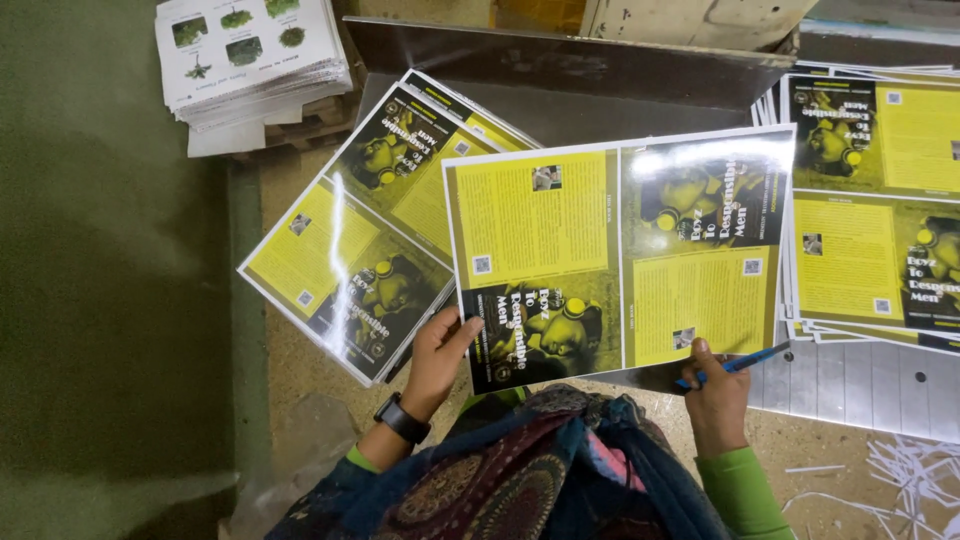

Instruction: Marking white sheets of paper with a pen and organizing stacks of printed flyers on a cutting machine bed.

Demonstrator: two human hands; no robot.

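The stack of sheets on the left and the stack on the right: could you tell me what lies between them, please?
In the head view, the glossy yellow-and-black printed sheet lies between the left stack and right stack, held by the left hand and right hand.

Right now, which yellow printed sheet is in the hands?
The single middle sheet, gripped by left hand and right hand; left stack and right stack lie untouched.

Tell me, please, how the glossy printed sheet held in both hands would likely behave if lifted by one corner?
The printed sheet looks thin, so it would probably droop. Its surface reflects glare, so it may slip between the fingers. It is probably light: the left hand and right hand hold only its lower edge.
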